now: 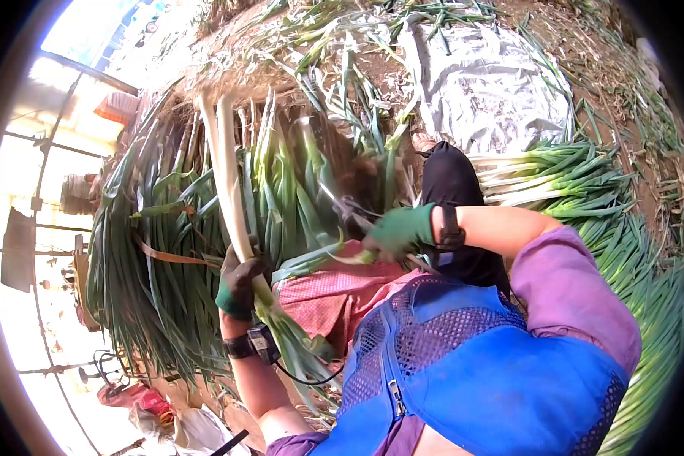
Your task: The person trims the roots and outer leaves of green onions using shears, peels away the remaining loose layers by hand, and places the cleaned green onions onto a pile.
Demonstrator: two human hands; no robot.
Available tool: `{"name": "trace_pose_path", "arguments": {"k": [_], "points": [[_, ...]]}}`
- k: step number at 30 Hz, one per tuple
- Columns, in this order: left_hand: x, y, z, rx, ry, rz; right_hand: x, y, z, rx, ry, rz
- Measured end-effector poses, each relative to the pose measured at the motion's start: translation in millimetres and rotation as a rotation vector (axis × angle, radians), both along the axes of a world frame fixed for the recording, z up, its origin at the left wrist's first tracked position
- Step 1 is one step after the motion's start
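Note:
My left hand (239, 281), in a dark and green glove, is wrapped round pale-stemmed green onions (232, 182). Their white ends point up and away, and the green leaves hang below the hand over my lap. In a green glove, my right hand (399, 232) is at the middle, blurred by motion, near a loose green leaf (311, 262); its fingertips and anything between them are too smeared to make out. A large pile of untrimmed green onions (167, 258) lies beyond and left of my left hand.
Pale-stemmed onions (547, 178) lie in a row at the right, with more leaves below them. A white plastic sheet (494, 91) covers ground at the top right. A pink patterned cloth (319, 300) lies over my lap. Leaf scraps litter the ground.

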State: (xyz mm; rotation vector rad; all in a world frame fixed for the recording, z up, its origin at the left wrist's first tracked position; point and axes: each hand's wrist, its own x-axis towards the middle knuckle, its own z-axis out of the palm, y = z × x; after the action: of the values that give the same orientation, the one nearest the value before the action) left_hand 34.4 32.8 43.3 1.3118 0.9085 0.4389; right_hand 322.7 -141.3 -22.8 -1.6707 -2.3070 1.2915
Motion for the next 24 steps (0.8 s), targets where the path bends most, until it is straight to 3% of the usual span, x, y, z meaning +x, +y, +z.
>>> {"name": "trace_pose_path", "arguments": {"k": [1, 2, 4, 6, 7, 8, 9, 10, 12, 13, 14, 15, 18, 19, 21, 22, 24], "points": [[-1, -2, 3, 0.008, 0.042, 0.040, 1, -9, 6, -0.177, -0.051, 0.118], [-6, 1, -1, 0.044, 0.071, 0.035, 1, -15, -29, -0.232, 0.069, 0.182], [-19, 12, -15, 0.115, 0.129, 0.029, 16, -15, 6, -0.182, 0.018, 0.100], [-22, 10, -14, 0.117, 0.179, -0.019, 56, 36, -25, 0.449, -0.001, -0.034], [-17, 5, -10, 0.127, 0.204, -0.036, 56, 21, 59, 0.461, 0.185, -0.572], [-10, 1, -4, 0.141, 0.225, -0.056, 68, 34, 63, 0.696, 0.160, -0.748], [-1, -7, 2, 0.212, 0.261, -0.069, 85, 39, 90, 0.779, -0.034, -0.687], [5, -11, 8, 0.243, 0.302, -0.109, 93, 44, 93, 1.146, -0.214, -0.587], [21, -24, 19, 0.346, 0.358, -0.172, 97, 50, 100, 1.095, -0.423, -0.395], [29, -32, 28, 0.453, 0.474, -0.231, 87, 65, 74, 1.339, -0.405, -0.379], [38, -41, 38, 0.562, 0.585, -0.294, 85, 67, 48, 1.398, -0.452, -0.340], [51, -53, 53, 0.868, 0.727, -0.401, 79, 64, 34, 1.459, -0.499, -0.303], [81, -69, 75, 1.126, 0.790, -0.513, 66, 15, 37, 1.374, -0.587, -0.314], [88, -66, 73, 1.253, 0.774, -0.565, 67, 5, 30, 1.365, -0.367, -0.442], [108, -69, 74, 1.370, 0.733, -0.630, 78, -25, 19, 1.402, -0.531, -0.495], [120, -72, 74, 1.419, 0.690, -0.642, 84, -32, 5, 1.598, -0.518, -0.559], [148, -86, 86, 1.446, 0.698, -0.704, 89, -42, -17, 1.315, -0.598, -0.869]]}}
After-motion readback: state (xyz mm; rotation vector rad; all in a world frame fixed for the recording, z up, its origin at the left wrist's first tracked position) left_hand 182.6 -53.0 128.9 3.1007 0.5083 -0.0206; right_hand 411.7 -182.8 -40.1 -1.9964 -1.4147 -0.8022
